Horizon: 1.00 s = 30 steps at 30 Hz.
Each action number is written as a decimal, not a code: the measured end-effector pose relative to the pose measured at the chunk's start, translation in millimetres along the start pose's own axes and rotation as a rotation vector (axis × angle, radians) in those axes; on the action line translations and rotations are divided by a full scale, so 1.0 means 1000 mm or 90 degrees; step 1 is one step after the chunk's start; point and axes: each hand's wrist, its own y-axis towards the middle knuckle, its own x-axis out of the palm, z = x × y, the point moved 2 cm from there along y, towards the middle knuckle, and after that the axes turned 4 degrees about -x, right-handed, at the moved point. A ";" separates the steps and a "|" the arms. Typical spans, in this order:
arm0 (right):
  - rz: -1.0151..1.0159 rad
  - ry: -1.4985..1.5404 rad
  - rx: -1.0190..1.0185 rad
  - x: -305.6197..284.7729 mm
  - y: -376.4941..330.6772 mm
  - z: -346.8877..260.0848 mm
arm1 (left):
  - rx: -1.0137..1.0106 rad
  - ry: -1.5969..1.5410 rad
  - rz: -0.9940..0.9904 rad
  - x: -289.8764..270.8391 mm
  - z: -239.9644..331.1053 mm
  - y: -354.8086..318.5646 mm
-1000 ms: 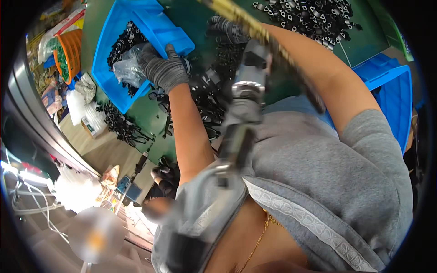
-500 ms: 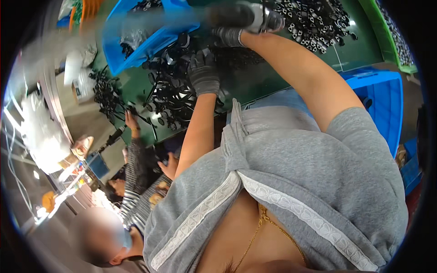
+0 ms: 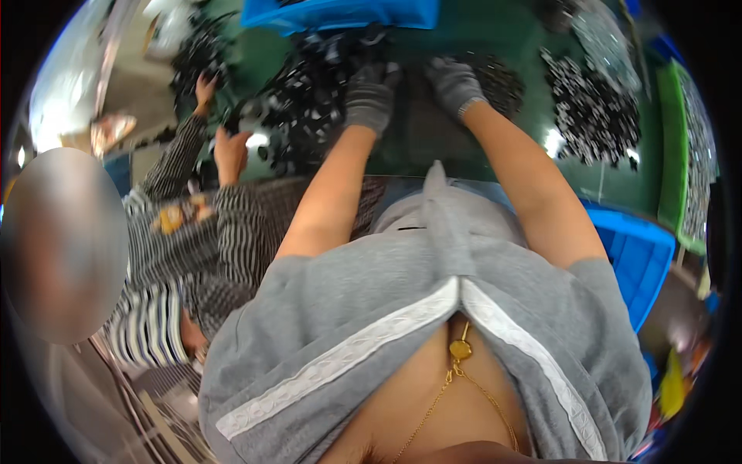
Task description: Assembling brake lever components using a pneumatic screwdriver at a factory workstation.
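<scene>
My left hand [image 3: 369, 99], in a grey knit glove, is at the right edge of a loose heap of black parts [image 3: 305, 112] on the green tabletop [image 3: 413, 143]. Its fingers curl down, and whatever lies under them is hidden. My right hand [image 3: 454, 83], gloved in the same grey, rests at the left edge of a low pile of small dark parts [image 3: 501, 83]. Its fingertips are foreshortened and blurred, so their grip does not show. The two hands are apart, with a strip of table between them.
A blue bin [image 3: 340, 14] stands at the far edge. Black-and-silver pieces [image 3: 593, 108] lie to the right beside a clear plastic bag [image 3: 607, 42]. Farther right is a green-sided tray [image 3: 671, 155]; a blue crate [image 3: 638, 259] sits below. A co-worker's hand [image 3: 230, 155] works at left.
The view has swung, shifting the scene. My right hand has come away from the blurred dark-and-clear object that partly covered it, which no longer shows there. My left hand stays by the black heap.
</scene>
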 end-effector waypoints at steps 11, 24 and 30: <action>0.235 0.126 0.153 -0.008 -0.064 0.116 | -0.033 -0.254 0.183 -0.019 0.092 -0.036; 0.258 0.442 0.130 -0.003 -0.097 0.102 | -0.068 -0.402 0.040 0.014 0.117 -0.024; 0.400 0.200 0.155 0.022 -0.112 0.058 | -0.098 -0.387 0.079 0.016 0.130 -0.011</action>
